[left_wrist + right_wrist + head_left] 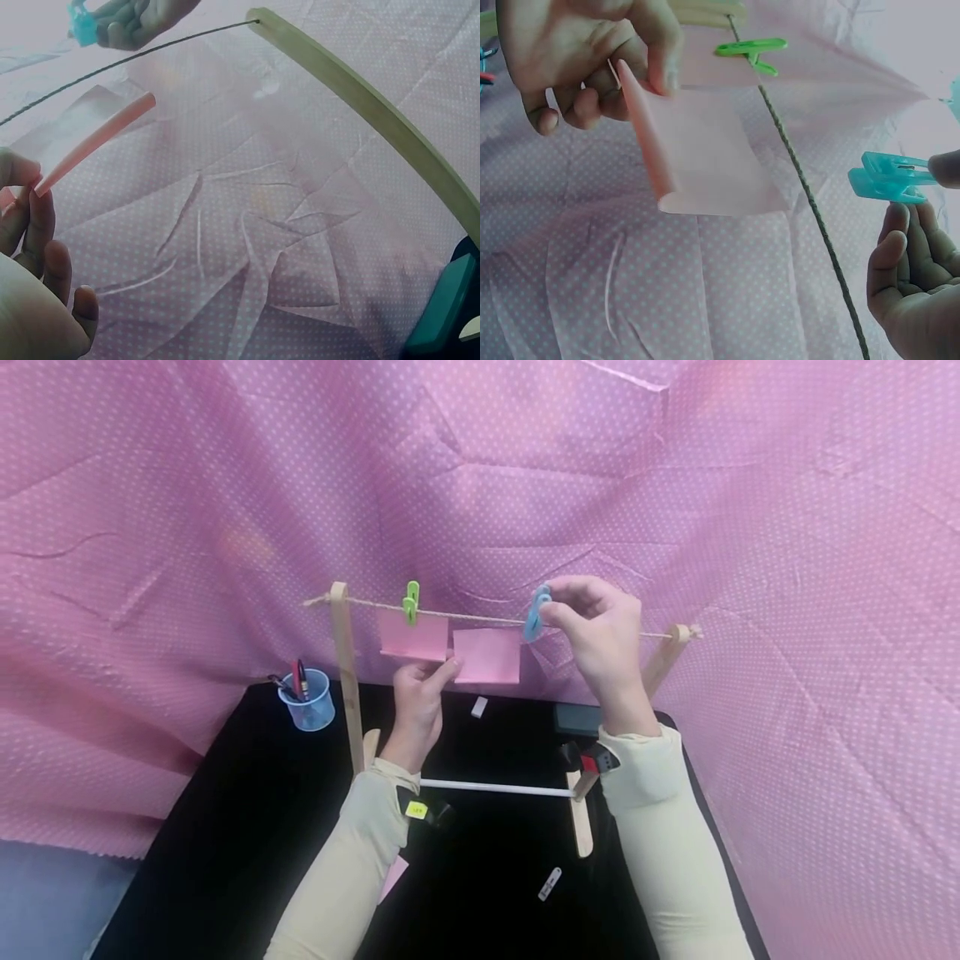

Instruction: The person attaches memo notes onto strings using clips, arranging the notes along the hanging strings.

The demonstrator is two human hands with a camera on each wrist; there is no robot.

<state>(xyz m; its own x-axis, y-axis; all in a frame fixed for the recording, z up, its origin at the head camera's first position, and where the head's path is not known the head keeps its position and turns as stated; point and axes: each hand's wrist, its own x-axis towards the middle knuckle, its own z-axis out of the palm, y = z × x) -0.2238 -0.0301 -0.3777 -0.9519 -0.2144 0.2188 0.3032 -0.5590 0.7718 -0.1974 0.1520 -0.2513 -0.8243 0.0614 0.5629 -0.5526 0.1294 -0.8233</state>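
Left hand: fingers pinched pink note; right hand: fingers pinched blue clip. Note lay left of and below right fingers, long axis roughly along cord, left hand nearer.

Pink notes, one green peg, one blue peg
The curtain is pink with white dots, the table black, the cup light blue, the sleeves pale cream, the rod white, the posts light tan.
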